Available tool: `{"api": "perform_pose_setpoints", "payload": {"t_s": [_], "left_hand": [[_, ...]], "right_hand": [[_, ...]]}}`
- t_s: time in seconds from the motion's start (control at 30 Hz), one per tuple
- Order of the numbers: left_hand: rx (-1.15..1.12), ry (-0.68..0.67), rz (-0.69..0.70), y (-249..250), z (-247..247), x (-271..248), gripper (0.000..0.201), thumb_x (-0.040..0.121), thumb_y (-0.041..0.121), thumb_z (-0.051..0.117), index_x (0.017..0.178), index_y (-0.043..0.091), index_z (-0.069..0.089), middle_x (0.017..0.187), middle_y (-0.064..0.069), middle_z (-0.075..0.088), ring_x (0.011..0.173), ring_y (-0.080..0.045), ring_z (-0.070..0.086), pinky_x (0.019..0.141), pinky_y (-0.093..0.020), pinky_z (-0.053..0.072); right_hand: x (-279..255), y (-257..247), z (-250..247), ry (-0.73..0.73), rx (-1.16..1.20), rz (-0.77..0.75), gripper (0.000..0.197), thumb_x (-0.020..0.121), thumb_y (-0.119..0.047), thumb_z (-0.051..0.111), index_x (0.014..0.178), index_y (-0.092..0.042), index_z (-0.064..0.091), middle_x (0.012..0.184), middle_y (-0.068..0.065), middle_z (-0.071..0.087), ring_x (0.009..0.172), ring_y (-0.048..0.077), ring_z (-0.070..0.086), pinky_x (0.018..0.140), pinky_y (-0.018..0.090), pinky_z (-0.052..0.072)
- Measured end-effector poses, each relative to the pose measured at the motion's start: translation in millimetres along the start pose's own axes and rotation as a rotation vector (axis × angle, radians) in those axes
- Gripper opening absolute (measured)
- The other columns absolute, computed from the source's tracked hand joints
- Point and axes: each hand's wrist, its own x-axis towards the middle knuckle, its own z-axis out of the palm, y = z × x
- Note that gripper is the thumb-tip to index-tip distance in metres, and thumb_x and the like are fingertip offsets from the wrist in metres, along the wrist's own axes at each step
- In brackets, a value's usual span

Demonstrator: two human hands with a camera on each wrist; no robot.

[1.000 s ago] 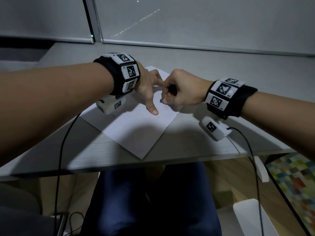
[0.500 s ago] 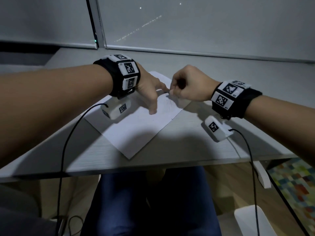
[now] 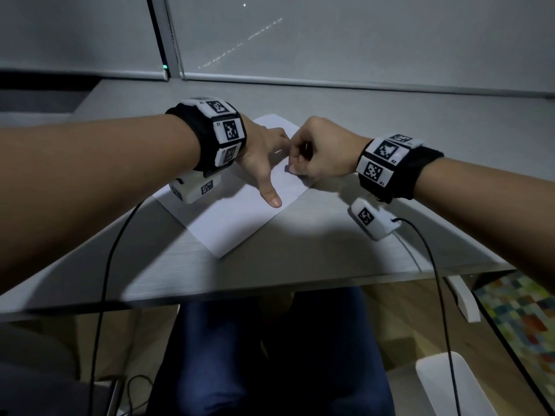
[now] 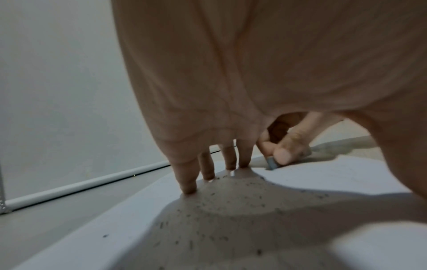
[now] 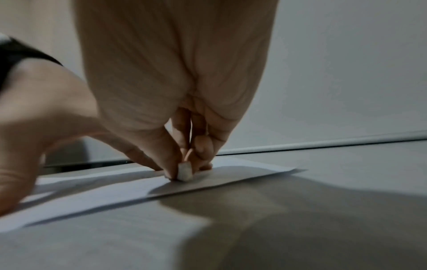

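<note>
A white sheet of paper (image 3: 234, 223) lies turned like a diamond on the grey desk (image 3: 300, 256). My left hand (image 3: 264, 157) presses the sheet flat with spread straight fingers (image 4: 189, 182) and thumb. My right hand (image 3: 318, 154) pinches a small eraser (image 5: 184, 172) between thumb and fingertips, its end against the paper near the right edge. In the left wrist view the eraser (image 4: 272, 163) looks blue-grey under the thumb, and dark crumbs (image 4: 231, 210) lie scattered over the paper (image 4: 346, 175).
A window with a lowered grey blind (image 3: 360, 40) runs along the back of the desk. Black cables (image 3: 435, 280) hang from both wrist cameras over the front edge. Below are my dark blue trousers (image 3: 270, 355), a white object (image 3: 444, 382) and a colourful rug (image 3: 525, 319).
My right hand has shifted a little back and forth over the paper with the eraser. The left hand stays pressed on the sheet; the head view has drifted slightly.
</note>
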Motion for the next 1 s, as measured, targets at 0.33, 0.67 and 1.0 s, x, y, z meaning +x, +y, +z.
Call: {"api": "perform_pose_setpoints", "payload": {"t_s": [0.33, 0.67, 1.0], "left_hand": [[0.055, -0.003, 0.008, -0.3, -0.2, 4.5, 0.117, 0.065, 0.071, 0.087, 0.160, 0.045, 0.024, 0.164, 0.008, 0.024, 0.152, -0.029, 0.031, 0.115, -0.051, 0.036], [0.077, -0.053, 0.012, -4.0, 2.2, 9.3, 0.132, 0.055, 0.085, 0.082, 0.162, 0.039, 0.021, 0.164, 0.004, 0.024, 0.151, -0.032, 0.031, 0.121, -0.055, 0.034], [0.073, -0.072, -0.002, -6.3, 3.6, 13.2, 0.142, 0.046, 0.089, 0.081, 0.163, 0.042, 0.014, 0.168, 0.008, 0.019, 0.151, -0.032, 0.032, 0.119, -0.054, 0.035]], "right_hand": [[0.1, -6.9, 1.6, -0.046, -0.010, -0.022, 0.011, 0.088, -0.015, 0.078, 0.079, -0.009, 0.077, 0.064, -0.005, 0.072, 0.052, -0.001, 0.064, 0.059, 0.012, 0.048], [8.1, -7.3, 3.7, 0.049, -0.081, 0.030, 0.013, 0.087, -0.012, 0.070, 0.075, -0.008, 0.075, 0.063, -0.004, 0.070, 0.058, 0.002, 0.066, 0.060, 0.024, 0.053], [15.2, 1.0, 2.5, 0.100, -0.111, 0.071, 0.014, 0.086, -0.018, 0.071, 0.073, -0.013, 0.072, 0.060, -0.006, 0.062, 0.057, 0.016, 0.058, 0.062, 0.027, 0.049]]}}
